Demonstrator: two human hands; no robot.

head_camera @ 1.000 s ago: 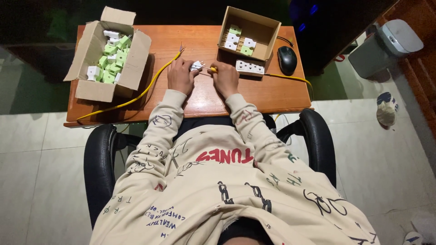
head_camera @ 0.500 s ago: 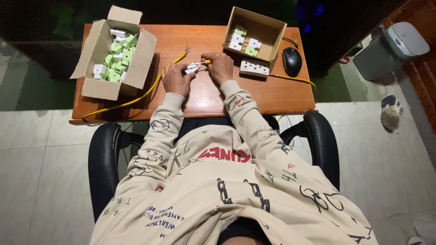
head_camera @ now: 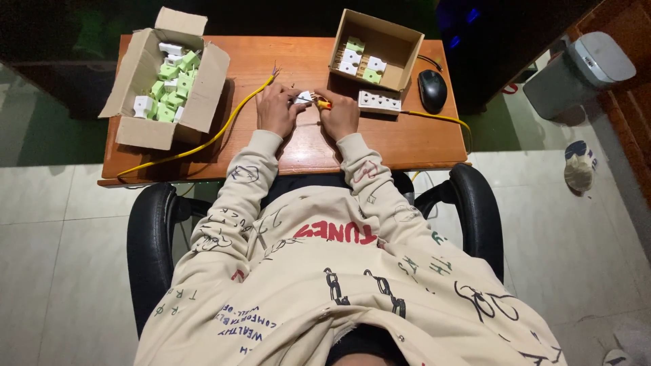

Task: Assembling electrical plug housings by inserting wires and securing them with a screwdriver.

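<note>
Both hands sit together at the middle of the wooden desk (head_camera: pixel 407 139). The left hand (head_camera: pixel 274 110) has its fingers curled around a small white socket part (head_camera: pixel 304 97), and the right hand (head_camera: pixel 339 115) is closed on a screwdriver with a yellow-orange handle (head_camera: pixel 323 104), tip pointing at that part. So the part is right between the two hands, basically touching both.

Around them: a yellow cable (head_camera: pixel 203 141) runs from about 12 o'clock of the left hand off toward 8 o'clock and the desk's edge, passing just beside the hand. At 2 o'clock of the right hand lies a white socket strip (head_camera: pixel 378 102), and past that a black mouse (head_camera: pixel 432 89) at roughly 2 o'clock too. Nothing really blocks the hands.

Boxes: big open cardboard box (head_camera: pixel 146 132) at 10 o'clock, packed with a jumble of white and light green socket parts (head_camera: pixel 166 91). Smaller cardboard box (head_camera: pixel 400 47) at 1 o'clock holds just a few of the same parts (head_camera: pixel 358 59). A grey bin (head_camera: pixel 576 74) stands on the floor far off at 3 o'clock.
</note>
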